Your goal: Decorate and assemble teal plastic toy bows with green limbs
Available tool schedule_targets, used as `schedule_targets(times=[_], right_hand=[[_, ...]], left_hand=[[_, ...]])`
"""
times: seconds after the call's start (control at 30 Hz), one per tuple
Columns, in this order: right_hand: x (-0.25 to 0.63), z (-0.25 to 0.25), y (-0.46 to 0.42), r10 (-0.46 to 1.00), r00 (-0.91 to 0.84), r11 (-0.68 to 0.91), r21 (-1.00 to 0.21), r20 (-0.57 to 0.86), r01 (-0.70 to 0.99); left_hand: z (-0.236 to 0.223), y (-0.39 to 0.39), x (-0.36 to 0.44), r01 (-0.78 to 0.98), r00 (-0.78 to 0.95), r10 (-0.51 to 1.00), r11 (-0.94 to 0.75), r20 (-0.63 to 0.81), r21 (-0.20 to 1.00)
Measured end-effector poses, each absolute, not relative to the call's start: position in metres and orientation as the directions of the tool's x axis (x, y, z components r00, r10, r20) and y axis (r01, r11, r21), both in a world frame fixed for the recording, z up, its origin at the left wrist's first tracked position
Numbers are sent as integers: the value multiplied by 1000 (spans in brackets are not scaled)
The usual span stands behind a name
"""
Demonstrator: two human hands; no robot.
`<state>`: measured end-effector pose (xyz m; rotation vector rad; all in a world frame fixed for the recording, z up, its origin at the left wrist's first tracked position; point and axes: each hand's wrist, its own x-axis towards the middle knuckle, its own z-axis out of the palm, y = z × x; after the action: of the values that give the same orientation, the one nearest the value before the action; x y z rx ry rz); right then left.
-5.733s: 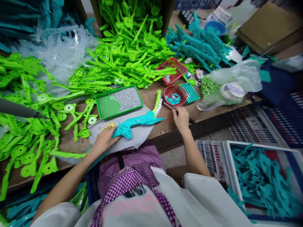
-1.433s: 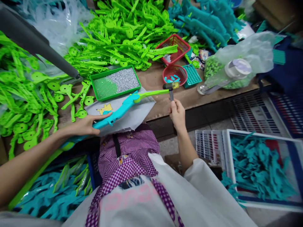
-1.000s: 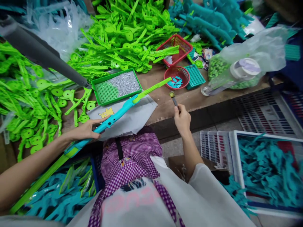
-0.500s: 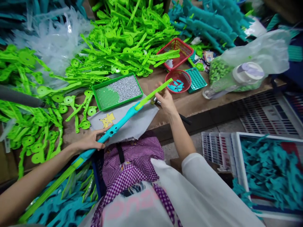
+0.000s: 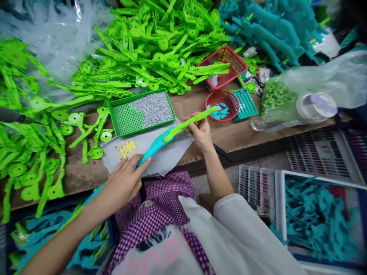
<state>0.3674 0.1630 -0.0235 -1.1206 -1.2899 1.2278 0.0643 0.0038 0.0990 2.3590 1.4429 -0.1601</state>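
A long plastic toy (image 5: 160, 140) with a teal body and a green bar lies slanted over a grey cloth (image 5: 169, 154) with a yellow figure on it. My left hand (image 5: 123, 182) grips the teal end near the bench edge. My right hand (image 5: 200, 130) pinches the green bar near its far end. A dark tool handle (image 5: 222, 153) sticks out under my right wrist. A green tray (image 5: 126, 118) half covered with small silver pieces sits just behind the cloth.
Heaps of green parts (image 5: 155, 49) cover the back and left of the brown bench (image 5: 235, 131). Teal parts (image 5: 269, 30) pile at the back right. Two red baskets (image 5: 223, 103), a teal grid tray (image 5: 246, 104) and a plastic bag (image 5: 309, 91) stand right. A crate of teal parts (image 5: 318, 217) sits on the floor.
My right hand has set down the small hammer and taken hold of the green bar. My left hand has slid up along the teal body. The view has shifted slightly.
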Motion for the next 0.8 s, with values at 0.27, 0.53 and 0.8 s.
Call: schedule_targets(times=[0.27, 0.53, 0.8], right_hand=[[359, -22, 153, 983, -102, 158, -985, 151, 72], [375, 4, 123, 989, -18, 144, -922, 147, 358], [381, 51, 144, 837, -528, 541, -368, 143, 756]], left_hand=[[94, 38, 146, 906, 261, 965, -241, -11, 349], [31, 108, 217, 850, 145, 989, -137, 24, 509], [29, 111, 205, 856, 142, 982, -186, 126, 482]])
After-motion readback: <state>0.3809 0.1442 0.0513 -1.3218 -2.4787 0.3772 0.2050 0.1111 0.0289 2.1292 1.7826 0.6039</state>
